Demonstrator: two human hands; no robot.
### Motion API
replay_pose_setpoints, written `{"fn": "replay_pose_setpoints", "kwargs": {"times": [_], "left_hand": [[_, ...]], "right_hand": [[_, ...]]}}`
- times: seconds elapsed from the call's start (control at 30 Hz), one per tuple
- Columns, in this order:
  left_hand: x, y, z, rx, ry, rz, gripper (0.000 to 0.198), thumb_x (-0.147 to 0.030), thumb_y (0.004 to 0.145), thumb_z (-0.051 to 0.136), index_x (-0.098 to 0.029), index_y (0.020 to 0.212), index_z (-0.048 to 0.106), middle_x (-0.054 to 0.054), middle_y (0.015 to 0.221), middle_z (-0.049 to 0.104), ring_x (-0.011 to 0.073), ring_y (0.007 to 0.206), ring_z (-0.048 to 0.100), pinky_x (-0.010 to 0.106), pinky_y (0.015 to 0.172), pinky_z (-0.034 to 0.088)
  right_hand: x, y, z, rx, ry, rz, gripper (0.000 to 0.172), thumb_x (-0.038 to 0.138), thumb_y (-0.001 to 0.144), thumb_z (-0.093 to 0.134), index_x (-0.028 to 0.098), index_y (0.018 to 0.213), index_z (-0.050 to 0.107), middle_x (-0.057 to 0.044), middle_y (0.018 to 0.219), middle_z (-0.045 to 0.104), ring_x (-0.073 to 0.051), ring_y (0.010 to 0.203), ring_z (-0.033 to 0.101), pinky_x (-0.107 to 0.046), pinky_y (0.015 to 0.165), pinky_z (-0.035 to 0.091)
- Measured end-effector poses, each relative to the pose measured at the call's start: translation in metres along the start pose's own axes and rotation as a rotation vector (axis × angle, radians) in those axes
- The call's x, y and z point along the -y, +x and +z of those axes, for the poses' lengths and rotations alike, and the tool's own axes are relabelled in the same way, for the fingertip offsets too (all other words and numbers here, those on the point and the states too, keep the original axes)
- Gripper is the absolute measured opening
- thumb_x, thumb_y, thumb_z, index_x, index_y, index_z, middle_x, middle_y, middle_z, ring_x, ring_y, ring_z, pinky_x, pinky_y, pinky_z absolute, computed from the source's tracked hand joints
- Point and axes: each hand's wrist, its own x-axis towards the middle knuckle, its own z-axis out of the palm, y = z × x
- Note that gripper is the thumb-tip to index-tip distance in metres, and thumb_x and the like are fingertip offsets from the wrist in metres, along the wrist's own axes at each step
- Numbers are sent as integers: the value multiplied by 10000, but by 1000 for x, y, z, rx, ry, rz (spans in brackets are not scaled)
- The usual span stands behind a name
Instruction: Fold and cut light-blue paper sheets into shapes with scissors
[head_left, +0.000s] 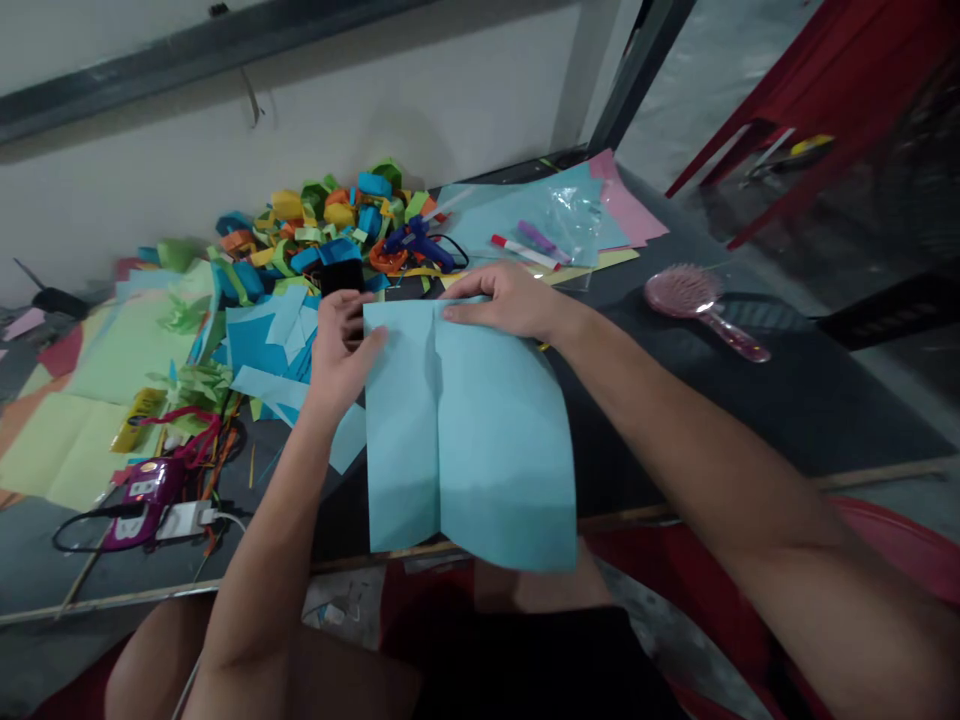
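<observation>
A light blue paper sheet [480, 440] lies on the dark table [787, 400] in front of me, creased down the middle, its near edge hanging over the table's front edge. My left hand [341, 350] pinches the sheet's far left corner with thumb and fingers. My right hand [506, 300] lies flat with fingers pressed on the sheet's far edge, near the crease.
A pile of coloured paper pieces [330, 225] and a blue glue gun [420, 245] sit behind the sheet. More blue sheets, a plastic bag and markers [525, 250] lie at the back right. A pink hairbrush [701, 305] is to the right. A magenta device [146, 495] with cables is left.
</observation>
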Motion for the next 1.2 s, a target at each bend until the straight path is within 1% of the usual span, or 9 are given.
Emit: {"fn": "replay_pose_setpoints", "kwargs": {"times": [0.1,0.17,0.23,0.33,0.47,0.63,0.83,0.97,1.2], "left_hand": [[-20,0,5,-9,303,209,538,-386,765,715,-249,1253,532,104,1369,535,292,1255,512,411,962,476],[-29,3,10,18,435,247,435,-381,751,732,-254,1153,623,90,1386,530,336,1302,469,470,1034,418],[-29,9,14,53,470,239,315,-360,744,739,-252,1035,689,77,1303,597,336,1249,518,480,1028,416],[-19,15,15,152,355,205,182,-356,800,689,-250,942,728,48,1036,712,253,1037,633,404,931,480],[-11,13,12,129,219,176,167,-378,826,668,-228,847,739,36,862,730,198,877,655,318,803,509],[-14,7,10,161,137,122,199,-382,836,643,-203,829,731,40,838,732,184,804,658,303,757,517],[-16,3,8,137,164,145,194,-376,838,639,-203,831,726,41,843,725,184,811,654,306,766,515],[-16,-1,11,154,203,190,154,-342,836,646,-212,826,728,29,842,722,180,828,647,308,784,513],[-9,-5,18,160,145,163,151,-320,846,641,-207,899,724,38,898,729,184,882,655,321,843,517]], "right_hand": [[2,0,1,5,-92,8,158,351,703,745,209,767,774,-4,716,719,-148,644,611,-261,582,448],[1,1,5,24,-88,-12,154,351,710,737,208,754,771,2,682,706,-143,627,600,-259,570,437],[-1,2,8,52,-18,-29,177,372,717,733,208,771,771,0,698,710,-138,629,596,-257,578,443],[-6,2,13,85,123,-7,252,447,732,717,201,765,760,-9,698,704,-125,605,572,-252,553,436],[-7,-1,16,125,201,21,294,474,705,732,181,724,738,-5,655,676,-108,565,533,-239,516,407],[-1,-7,20,87,159,-30,311,480,708,723,170,728,727,-12,658,674,-113,576,540,-242,528,412],[5,-18,24,-39,-32,-167,234,409,756,707,177,741,735,-31,731,701,-154,677,595,-278,630,446],[2,-31,26,-64,-70,-156,216,378,800,665,179,780,746,-35,774,717,-176,727,623,-294,692,460],[-3,-40,32,-155,-116,-138,215,364,821,639,177,790,741,-33,766,720,-178,709,625,-288,666,454]]}}
